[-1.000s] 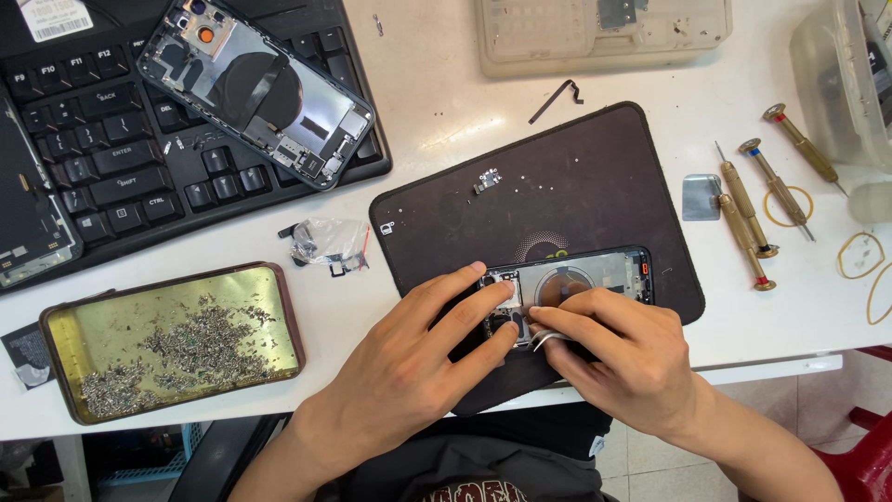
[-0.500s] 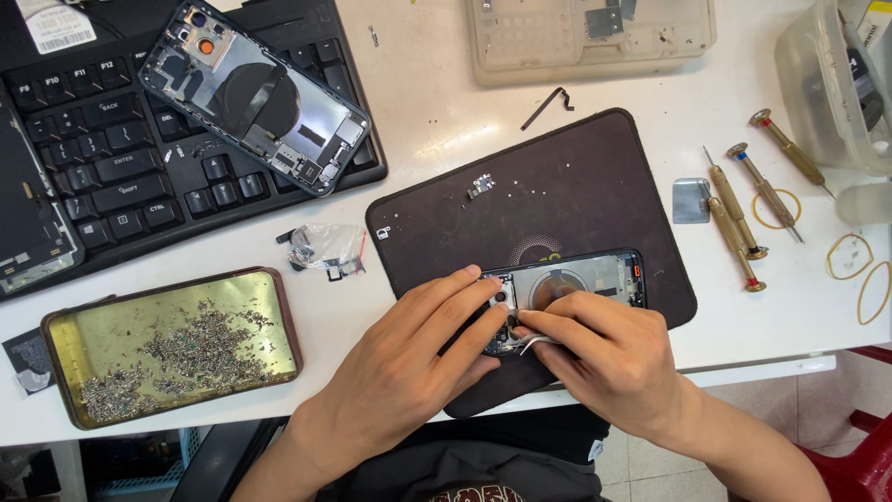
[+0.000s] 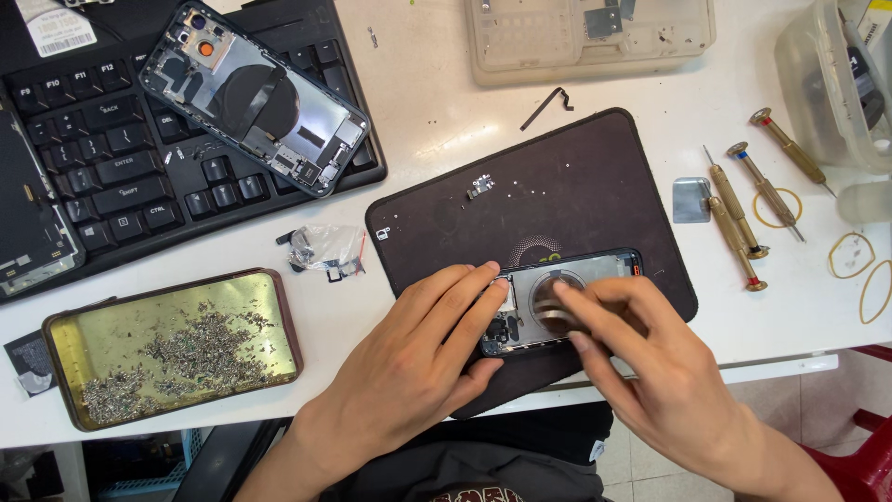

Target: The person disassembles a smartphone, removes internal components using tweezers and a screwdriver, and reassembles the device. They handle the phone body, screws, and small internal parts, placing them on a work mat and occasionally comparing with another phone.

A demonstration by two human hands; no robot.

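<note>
- Far to the left, a shallow brass-coloured tray [image 3: 65, 325] of tiny screws sits at the table's near edge, below a black keyboard [image 3: 111, 177]; a second opened phone housing [image 3: 255, 98] lies across the keys, well apart from the work.
- Between tray and mat lies a small clear bag of parts [image 3: 325, 246], near enough to be brushed by a forearm; it seems wise to keep the elbow tucked in.
- On the dark work mat [image 3: 576, 177], the opened phone frame [image 3: 613, 270] lies flat near the front edge, its inside facing up.
- The left hand [image 3: 418, 363] lies palm down over the frame's left end, fingers [image 3: 465, 297] close together and extended, pressing to pin it. Firm, even downward pressure here should stop the frame sliding on the mat.
- The right hand [image 3: 650, 372] comes in from the lower right, wrist raised, fingers curled over the round coil in the frame's middle. It is blurred, so I cannot tell whether the fingertips pinch something small or only press on the surface.
- For this fine work, I judge that short, light strokes serve best, with the heel of the hand braced on the mat and the thin ribbon parts left unstrained.
- At the right, three brass-handled screwdrivers [image 3: 739, 218] and some rubber bands [image 3: 850, 256] lie on the table, untouched, beside a small metal plate [image 3: 689, 200].
</note>
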